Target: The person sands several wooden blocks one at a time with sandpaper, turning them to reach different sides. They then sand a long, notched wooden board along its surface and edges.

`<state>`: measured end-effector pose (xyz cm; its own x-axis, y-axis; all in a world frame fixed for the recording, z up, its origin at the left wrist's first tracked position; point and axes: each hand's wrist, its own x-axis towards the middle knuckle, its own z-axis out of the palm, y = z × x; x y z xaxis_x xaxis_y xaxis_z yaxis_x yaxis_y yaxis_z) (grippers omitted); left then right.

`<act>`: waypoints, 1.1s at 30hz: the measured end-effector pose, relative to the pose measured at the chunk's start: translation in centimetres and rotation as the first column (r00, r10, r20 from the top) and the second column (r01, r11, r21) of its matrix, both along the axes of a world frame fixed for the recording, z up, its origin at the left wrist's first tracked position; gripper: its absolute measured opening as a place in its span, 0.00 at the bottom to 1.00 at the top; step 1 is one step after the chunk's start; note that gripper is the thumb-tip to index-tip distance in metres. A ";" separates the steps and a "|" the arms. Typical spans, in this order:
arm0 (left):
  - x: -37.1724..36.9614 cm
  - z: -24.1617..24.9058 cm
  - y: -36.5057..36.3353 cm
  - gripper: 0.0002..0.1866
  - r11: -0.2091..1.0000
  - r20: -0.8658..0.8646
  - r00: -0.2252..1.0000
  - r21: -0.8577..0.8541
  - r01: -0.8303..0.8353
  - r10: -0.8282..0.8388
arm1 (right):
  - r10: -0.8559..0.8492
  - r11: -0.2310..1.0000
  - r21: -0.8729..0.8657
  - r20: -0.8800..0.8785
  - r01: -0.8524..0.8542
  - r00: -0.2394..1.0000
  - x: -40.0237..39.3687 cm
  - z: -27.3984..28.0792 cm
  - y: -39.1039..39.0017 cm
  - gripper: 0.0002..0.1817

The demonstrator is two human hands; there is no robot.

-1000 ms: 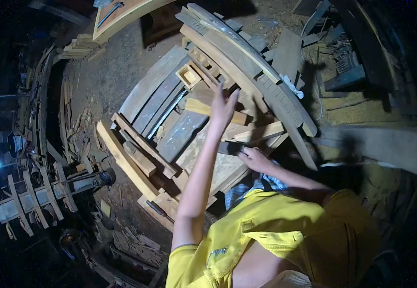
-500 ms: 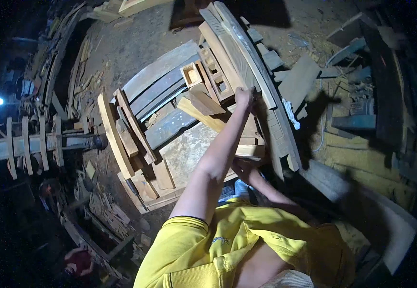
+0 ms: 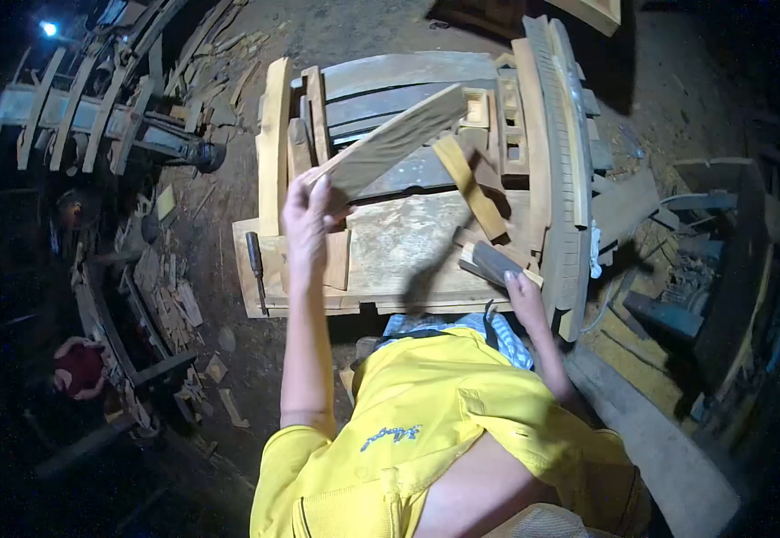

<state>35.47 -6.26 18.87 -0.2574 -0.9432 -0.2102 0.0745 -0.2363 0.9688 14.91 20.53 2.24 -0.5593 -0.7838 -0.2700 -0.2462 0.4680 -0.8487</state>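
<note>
My left hand [image 3: 307, 211] is closed on one end of a wooden board [image 3: 399, 139], which slants up to the right above the workbench [image 3: 390, 242]. At the right front of the bench, my right hand [image 3: 524, 294] grips a dark grey block [image 3: 496, 263] with its thumb on the near end. Pale wood pieces lie right under and beside that block. A yellowish wood strip [image 3: 470, 188] rests just beyond it. Near my left forearm lies a chisel-like tool [image 3: 256, 260] with a dark handle, along the bench's left front.
Long planks [image 3: 551, 134] are stacked along the bench's right side, and upright-looking strips [image 3: 273, 134] along its left. A small wooden box [image 3: 477, 108] sits at the back. A machine [image 3: 668, 305] stands at right. Another person [image 3: 80, 368] is at far left, among wood scraps.
My view has swung to the right. My left hand has left the right-hand plank stack and now holds a board over the bench's left side. My right hand has come up onto the dark block.
</note>
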 end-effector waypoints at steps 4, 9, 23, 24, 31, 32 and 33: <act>5.6 -0.7 -1.0 0.12 0.967 0.200 0.978 -0.254 -0.005 0.058 | 0.058 0.992 0.113 -0.082 -0.048 0.995 1.3 2.7 -2.8 0.20; 5.9 -4.8 -3.3 0.12 0.928 0.517 0.855 -0.335 0.162 0.037 | 0.071 0.983 0.177 -0.144 -0.045 0.987 4.7 4.4 -6.7 0.20; 5.1 -5.1 -4.1 0.17 0.733 0.755 0.649 -0.390 0.557 -0.091 | 0.118 0.923 -0.287 -0.424 -0.257 0.898 12.2 11.3 -17.9 0.11; 4.9 -5.2 -4.0 0.17 0.739 0.764 0.636 -0.368 0.565 -0.106 | 0.103 0.867 -0.398 -0.446 -0.301 0.889 12.9 11.2 -19.5 0.09; 4.8 -6.3 -3.2 0.19 0.759 0.724 0.689 -0.424 0.494 -0.044 | 0.181 0.795 -0.356 -0.634 -0.491 0.752 13.8 6.6 -22.6 0.20; 5.0 -6.1 -3.1 0.19 0.771 0.728 0.684 -0.407 0.490 -0.050 | 0.172 0.810 -0.351 -0.624 -0.470 0.763 13.5 5.6 -22.7 0.17; 5.2 -5.9 -3.1 0.19 0.782 0.731 0.680 -0.395 0.482 -0.050 | 0.163 0.821 -0.348 -0.616 -0.452 0.771 13.2 4.2 -23.1 0.14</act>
<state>40.64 -9.37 12.93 -0.5133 -0.8556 0.0670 -0.5985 0.4129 0.6865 28.14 -2.58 6.44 -0.1981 -0.8825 0.4265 -0.7825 -0.1197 -0.6111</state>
